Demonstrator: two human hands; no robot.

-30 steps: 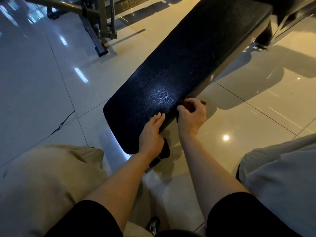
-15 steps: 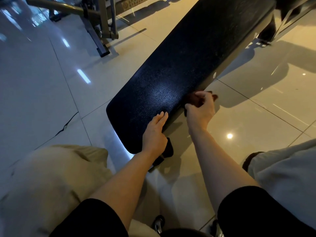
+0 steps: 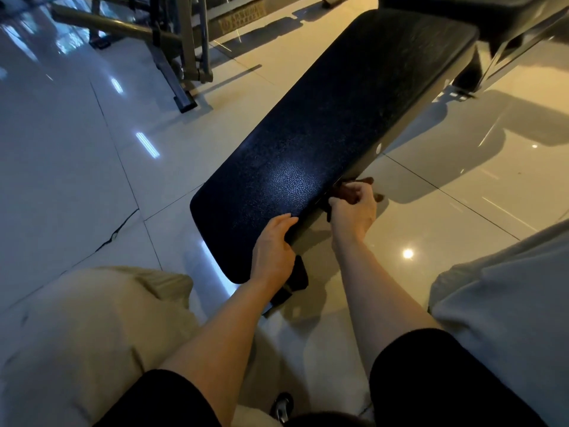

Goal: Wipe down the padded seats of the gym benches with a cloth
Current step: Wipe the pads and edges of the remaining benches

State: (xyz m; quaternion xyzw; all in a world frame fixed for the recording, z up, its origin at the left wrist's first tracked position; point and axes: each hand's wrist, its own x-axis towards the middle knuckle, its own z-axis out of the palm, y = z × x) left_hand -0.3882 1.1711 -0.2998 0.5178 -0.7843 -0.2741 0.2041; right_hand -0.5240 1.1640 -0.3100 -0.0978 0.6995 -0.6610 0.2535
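Right hand (image 3: pixel 354 211) grips cloth (image 3: pixel 349 192) beside bench pad (image 3: pixel 338 118).

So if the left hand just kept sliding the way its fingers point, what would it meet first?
Probably nothing but the bench pad: the left hand points up along its near side edge. The right hand sits off to the side.

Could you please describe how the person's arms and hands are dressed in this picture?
Both forearms are bare from the elbow down. Short black sleeves end near the elbows. The left hand and right hand wear no gloves; no rings, watch or bracelets are visible.
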